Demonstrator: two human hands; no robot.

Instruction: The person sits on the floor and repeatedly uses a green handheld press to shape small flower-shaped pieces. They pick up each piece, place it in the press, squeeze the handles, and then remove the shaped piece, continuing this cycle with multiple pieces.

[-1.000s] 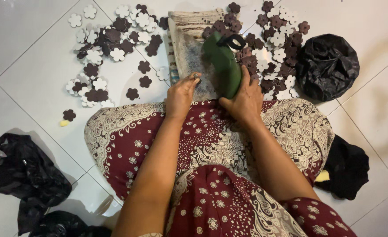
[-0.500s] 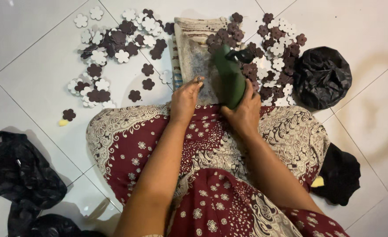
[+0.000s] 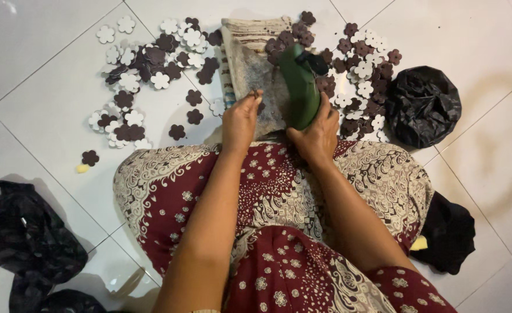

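— What's the right hand got?
— I see it clamped on a dark green bottle, tilted, just right of the left hand, which pinches something I can't make out

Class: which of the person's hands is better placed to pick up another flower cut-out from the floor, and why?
Left, probably. The left hand only rests on the cloth mat, near loose flower cut-outs. The right hand grips the green tool.

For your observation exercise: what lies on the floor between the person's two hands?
In the head view, a worn cloth mat lies between the left hand and the right hand, which grips a green tool.
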